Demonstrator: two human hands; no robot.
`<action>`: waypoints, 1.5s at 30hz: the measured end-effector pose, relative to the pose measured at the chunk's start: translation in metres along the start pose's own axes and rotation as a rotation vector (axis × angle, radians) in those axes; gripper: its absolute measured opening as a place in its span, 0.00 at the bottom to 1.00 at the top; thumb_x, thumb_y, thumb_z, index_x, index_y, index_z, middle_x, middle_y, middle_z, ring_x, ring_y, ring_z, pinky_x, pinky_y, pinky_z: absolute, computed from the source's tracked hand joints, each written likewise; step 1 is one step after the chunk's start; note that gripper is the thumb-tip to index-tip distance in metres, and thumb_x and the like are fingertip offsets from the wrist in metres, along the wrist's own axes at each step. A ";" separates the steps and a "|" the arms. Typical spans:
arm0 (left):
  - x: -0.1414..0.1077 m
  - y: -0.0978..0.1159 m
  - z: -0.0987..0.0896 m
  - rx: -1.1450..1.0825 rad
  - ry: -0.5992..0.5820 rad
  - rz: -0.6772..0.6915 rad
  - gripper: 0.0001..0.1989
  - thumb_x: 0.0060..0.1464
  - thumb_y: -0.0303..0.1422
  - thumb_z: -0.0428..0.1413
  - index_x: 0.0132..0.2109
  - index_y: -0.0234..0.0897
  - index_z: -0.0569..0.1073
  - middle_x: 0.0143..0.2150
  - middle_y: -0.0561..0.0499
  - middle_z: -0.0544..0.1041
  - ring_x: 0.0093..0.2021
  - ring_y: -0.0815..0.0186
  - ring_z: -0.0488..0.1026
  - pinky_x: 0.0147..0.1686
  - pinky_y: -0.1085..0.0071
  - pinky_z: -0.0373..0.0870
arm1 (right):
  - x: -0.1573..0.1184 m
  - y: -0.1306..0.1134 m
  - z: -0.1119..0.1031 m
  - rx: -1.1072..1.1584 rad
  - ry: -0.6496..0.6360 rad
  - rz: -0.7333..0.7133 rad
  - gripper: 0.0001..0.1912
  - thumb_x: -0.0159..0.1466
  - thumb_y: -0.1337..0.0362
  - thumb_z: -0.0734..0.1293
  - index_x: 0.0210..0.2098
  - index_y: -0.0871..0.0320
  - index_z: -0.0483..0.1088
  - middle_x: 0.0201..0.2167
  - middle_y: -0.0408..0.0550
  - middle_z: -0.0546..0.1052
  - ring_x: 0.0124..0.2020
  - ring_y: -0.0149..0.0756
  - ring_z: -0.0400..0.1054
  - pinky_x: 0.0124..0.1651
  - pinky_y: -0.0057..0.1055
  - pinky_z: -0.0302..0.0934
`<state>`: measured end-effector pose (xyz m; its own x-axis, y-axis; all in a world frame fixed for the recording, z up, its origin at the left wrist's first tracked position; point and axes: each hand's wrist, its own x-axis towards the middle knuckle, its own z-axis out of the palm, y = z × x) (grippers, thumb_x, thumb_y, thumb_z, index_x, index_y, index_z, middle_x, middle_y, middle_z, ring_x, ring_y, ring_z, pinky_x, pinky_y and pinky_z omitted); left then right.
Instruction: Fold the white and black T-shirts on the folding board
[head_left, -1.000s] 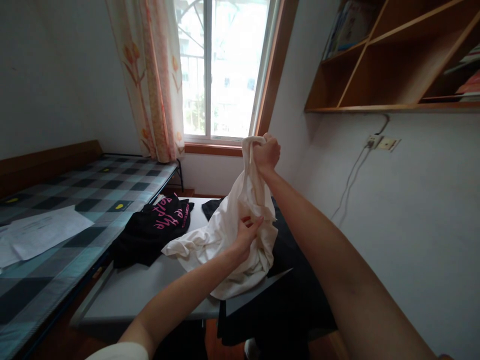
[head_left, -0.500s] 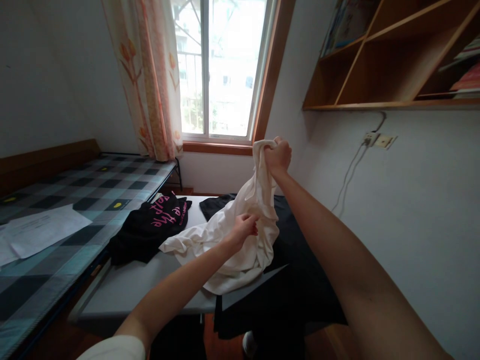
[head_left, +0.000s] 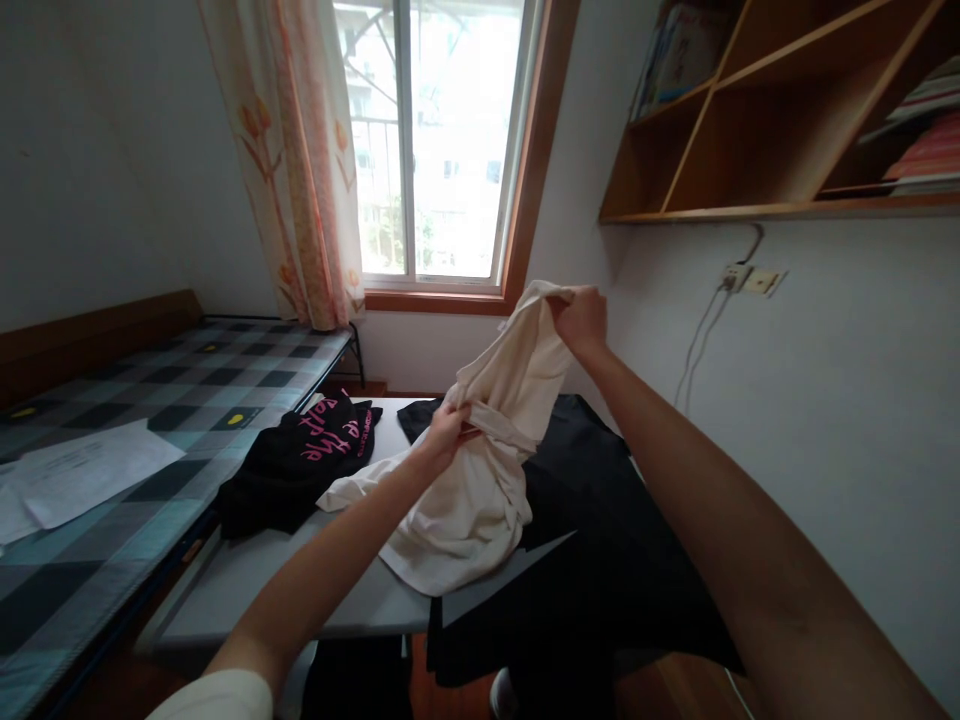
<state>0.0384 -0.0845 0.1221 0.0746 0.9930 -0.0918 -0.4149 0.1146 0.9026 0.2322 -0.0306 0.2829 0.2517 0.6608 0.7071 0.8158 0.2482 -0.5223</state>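
A crumpled cream-white garment point(head_left: 465, 510) is partly lifted, its lower part lying on the grey-white table point(head_left: 255, 580). My right hand point(head_left: 581, 325) is closed on its upper edge, held high in front of the window wall. Lower and to the left, my left hand point(head_left: 448, 435) pinches a fold of the same cloth. The garment's exact kind cannot be made out. Beneath and to the right of it spreads a large black cloth point(head_left: 600, 530), hanging over the table's front edge. A folded black garment with pink lettering point(head_left: 300, 460) lies at the table's left.
On the left stands a bed with a checked mattress point(head_left: 187, 390), papers point(head_left: 97, 465) lying on it. A wooden shelf point(head_left: 750, 150) with books hangs at upper right, above a wall socket point(head_left: 739, 277) with cords. A patterned curtain point(head_left: 300, 180) hangs beside the window point(head_left: 442, 150).
My right hand has moved slightly right, stretching the cream-white cloth out. My left hand has shifted left and up, and now pinches a fold there.
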 end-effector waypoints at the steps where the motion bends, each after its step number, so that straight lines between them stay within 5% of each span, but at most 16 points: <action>1: 0.003 0.018 -0.011 0.076 0.003 0.056 0.12 0.48 0.33 0.61 0.32 0.36 0.65 0.26 0.55 0.72 0.25 0.70 0.72 0.30 0.70 0.73 | 0.006 0.012 -0.005 0.028 -0.004 0.029 0.12 0.58 0.56 0.65 0.25 0.59 0.69 0.28 0.54 0.75 0.39 0.53 0.71 0.40 0.43 0.64; 5: 0.016 0.105 -0.047 0.486 0.103 0.351 0.11 0.49 0.35 0.60 0.32 0.37 0.64 0.23 0.55 0.72 0.24 0.67 0.72 0.27 0.69 0.72 | 0.011 0.044 -0.012 0.340 -0.105 0.069 0.14 0.58 0.54 0.65 0.24 0.58 0.68 0.25 0.49 0.74 0.33 0.45 0.71 0.34 0.38 0.66; 9: 0.013 0.187 -0.067 1.000 0.305 0.749 0.05 0.53 0.31 0.56 0.35 0.35 0.68 0.28 0.51 0.73 0.33 0.65 0.73 0.37 0.67 0.70 | -0.010 0.040 -0.008 0.625 -0.334 0.090 0.21 0.54 0.45 0.67 0.31 0.58 0.71 0.26 0.46 0.75 0.28 0.37 0.70 0.29 0.32 0.65; 13: -0.001 0.226 -0.083 1.319 0.535 0.936 0.10 0.58 0.29 0.49 0.43 0.27 0.70 0.35 0.49 0.74 0.42 0.65 0.71 0.49 0.62 0.62 | -0.026 0.025 -0.014 0.593 -0.581 0.071 0.26 0.51 0.42 0.69 0.33 0.59 0.73 0.26 0.46 0.76 0.27 0.34 0.68 0.28 0.28 0.62; 18: -0.004 0.218 -0.094 1.187 0.297 0.724 0.08 0.54 0.30 0.52 0.37 0.31 0.74 0.30 0.50 0.74 0.33 0.67 0.71 0.37 0.72 0.66 | -0.028 0.028 -0.013 0.339 -0.669 -0.093 0.20 0.53 0.47 0.68 0.29 0.60 0.74 0.25 0.45 0.75 0.28 0.34 0.67 0.28 0.27 0.58; 25: -0.040 0.202 -0.104 0.921 0.010 0.453 0.06 0.47 0.34 0.61 0.31 0.35 0.76 0.24 0.51 0.73 0.27 0.65 0.72 0.27 0.72 0.68 | -0.021 0.052 0.001 -0.162 -0.333 -0.105 0.13 0.56 0.56 0.66 0.22 0.58 0.74 0.27 0.51 0.76 0.34 0.42 0.70 0.35 0.32 0.59; 28: -0.052 0.195 -0.094 0.845 -0.196 0.492 0.09 0.45 0.35 0.63 0.35 0.37 0.77 0.28 0.49 0.75 0.32 0.61 0.75 0.28 0.69 0.71 | -0.021 0.037 0.005 0.039 -0.297 -0.041 0.14 0.58 0.56 0.64 0.25 0.59 0.74 0.26 0.51 0.77 0.34 0.42 0.71 0.35 0.34 0.61; 32: -0.031 0.178 -0.049 0.849 -0.489 0.681 0.24 0.42 0.35 0.65 0.49 0.39 0.74 0.43 0.44 0.76 0.46 0.56 0.74 0.40 0.63 0.73 | -0.036 -0.011 0.015 0.681 -0.563 -0.152 0.16 0.52 0.53 0.70 0.34 0.59 0.75 0.33 0.48 0.78 0.36 0.39 0.71 0.39 0.34 0.65; 35: 0.003 0.156 -0.017 0.888 -0.513 0.874 0.37 0.41 0.38 0.66 0.59 0.39 0.66 0.55 0.42 0.70 0.58 0.54 0.66 0.52 0.60 0.67 | -0.053 -0.045 0.028 0.934 -0.728 -0.205 0.19 0.50 0.51 0.71 0.36 0.58 0.75 0.34 0.46 0.78 0.36 0.38 0.71 0.41 0.34 0.65; 37: 0.024 0.139 -0.008 0.935 -0.520 0.931 0.41 0.39 0.42 0.66 0.61 0.35 0.64 0.59 0.40 0.68 0.57 0.54 0.66 0.53 0.62 0.66 | -0.062 -0.054 0.037 0.991 -0.704 -0.180 0.19 0.50 0.51 0.71 0.36 0.57 0.74 0.33 0.45 0.78 0.36 0.37 0.71 0.40 0.33 0.66; 41: 0.047 0.117 -0.015 1.143 -0.329 0.851 0.25 0.44 0.46 0.61 0.44 0.30 0.76 0.38 0.47 0.78 0.41 0.57 0.74 0.41 0.68 0.68 | -0.076 -0.038 0.051 0.917 -0.506 -0.010 0.25 0.48 0.51 0.73 0.41 0.56 0.71 0.32 0.43 0.75 0.36 0.35 0.70 0.37 0.30 0.66; 45: 0.053 0.121 -0.030 1.347 0.013 0.790 0.17 0.50 0.44 0.56 0.30 0.33 0.77 0.27 0.49 0.77 0.35 0.57 0.75 0.34 0.70 0.64 | -0.107 0.001 0.063 0.792 -0.621 0.258 0.34 0.51 0.43 0.70 0.52 0.54 0.66 0.38 0.47 0.75 0.38 0.36 0.70 0.36 0.31 0.67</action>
<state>-0.0347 -0.0173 0.2137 0.2270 0.7872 0.5733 0.7449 -0.5196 0.4185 0.1727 -0.0562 0.1767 -0.1256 0.9527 0.2768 0.1429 0.2935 -0.9452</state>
